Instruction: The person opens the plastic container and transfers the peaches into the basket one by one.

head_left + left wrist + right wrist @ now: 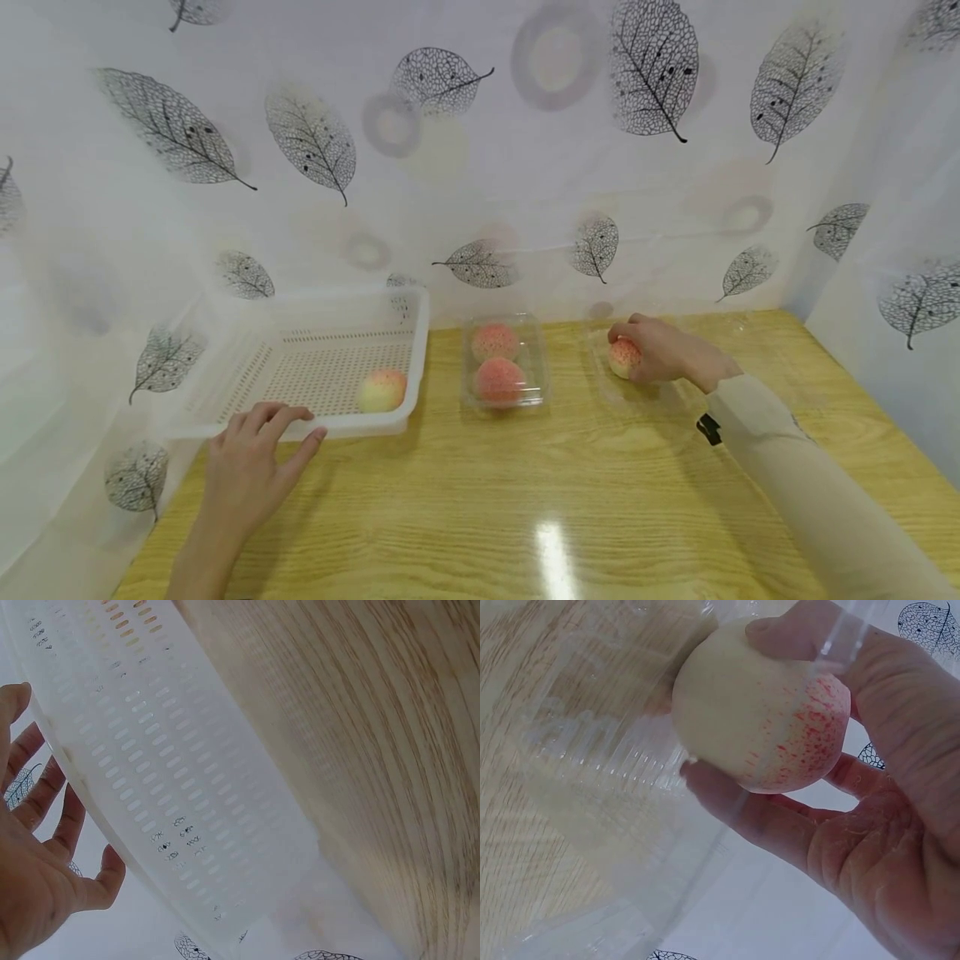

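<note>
My right hand [663, 350] grips a peach [765, 712], cream with red speckles, with the thumb and fingers round its sides. The peach is at an open clear plastic clamshell box [607, 765]; I cannot tell whether it touches the bottom. My left hand [247, 467] rests with spread, relaxed fingers at the near rim of a white plastic basket [352, 425]. In the left wrist view the basket's slotted side [150, 750] shows beside those fingers. One yellow and pink peach [383, 391] lies in the basket's near right corner.
Between the basket and the right hand stands a clear box [531, 400] holding two pink peaches [500, 380]. Everything is on a wood-grain table [465, 500]. A white leaf-patterned curtain [480, 183] hangs behind and at the sides.
</note>
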The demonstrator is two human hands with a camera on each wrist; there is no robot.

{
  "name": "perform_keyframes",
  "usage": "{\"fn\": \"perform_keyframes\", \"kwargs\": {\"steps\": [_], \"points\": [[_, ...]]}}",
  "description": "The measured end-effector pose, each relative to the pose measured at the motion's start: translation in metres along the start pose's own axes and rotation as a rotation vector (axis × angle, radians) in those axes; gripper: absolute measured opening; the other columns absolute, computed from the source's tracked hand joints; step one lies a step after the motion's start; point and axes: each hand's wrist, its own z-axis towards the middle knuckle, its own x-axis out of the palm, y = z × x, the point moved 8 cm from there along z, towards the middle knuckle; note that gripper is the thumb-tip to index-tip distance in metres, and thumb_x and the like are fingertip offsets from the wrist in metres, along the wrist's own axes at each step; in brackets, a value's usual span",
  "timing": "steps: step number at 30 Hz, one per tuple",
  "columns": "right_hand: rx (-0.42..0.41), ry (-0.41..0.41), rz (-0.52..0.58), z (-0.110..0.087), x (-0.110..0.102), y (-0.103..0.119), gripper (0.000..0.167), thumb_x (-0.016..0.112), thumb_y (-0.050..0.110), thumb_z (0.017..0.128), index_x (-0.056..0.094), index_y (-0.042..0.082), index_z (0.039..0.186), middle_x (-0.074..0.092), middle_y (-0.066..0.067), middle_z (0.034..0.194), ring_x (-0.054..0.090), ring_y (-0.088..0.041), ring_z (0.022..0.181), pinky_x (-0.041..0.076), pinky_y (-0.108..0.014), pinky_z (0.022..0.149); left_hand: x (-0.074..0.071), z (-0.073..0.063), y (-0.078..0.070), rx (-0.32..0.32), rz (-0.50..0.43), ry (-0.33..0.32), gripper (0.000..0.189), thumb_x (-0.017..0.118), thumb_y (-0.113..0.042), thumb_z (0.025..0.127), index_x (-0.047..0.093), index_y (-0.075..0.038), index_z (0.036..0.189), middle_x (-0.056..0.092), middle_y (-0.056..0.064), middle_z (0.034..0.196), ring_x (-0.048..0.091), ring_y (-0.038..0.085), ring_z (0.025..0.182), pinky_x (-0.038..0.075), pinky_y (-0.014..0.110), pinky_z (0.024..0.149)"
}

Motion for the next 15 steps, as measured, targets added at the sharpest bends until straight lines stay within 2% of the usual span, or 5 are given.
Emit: {"fn": "perform_keyframes", "kwargs": {"steps": [9,15], "points": [[-0.002,0.002,-0.008,0.0001,0.0013,-0.0004,0.059,0.072,0.002,0.07,0.062,0.0,0.128,0.059,-0.018,0.109,0.054,-0.022,0.084,0.048,-0.036,0.071,0.0006,-0.0018,0.0003,0.008,-0.001,-0.009,0.03,0.087,-0.026,0.078,0.074,-0.018,0.104,0.069,0.011,0.106,0.062,0.044,0.095,0.044,0.072,0.074],[0.002,-0.009,-0.002,-0.0005,-0.0014,0.0017,0.061,0.072,0.002,0.068,0.061,0.0,0.128,0.059,-0.018,0.111,0.055,-0.023,0.084,0.049,-0.037,0.072,0.0017,-0.0019,0.0017,-0.011,0.004,0.012,0.03,0.086,-0.027,0.08,0.073,-0.018,0.105,0.069,0.011,0.107,0.061,0.044,0.098,0.043,0.071,0.077]]}}
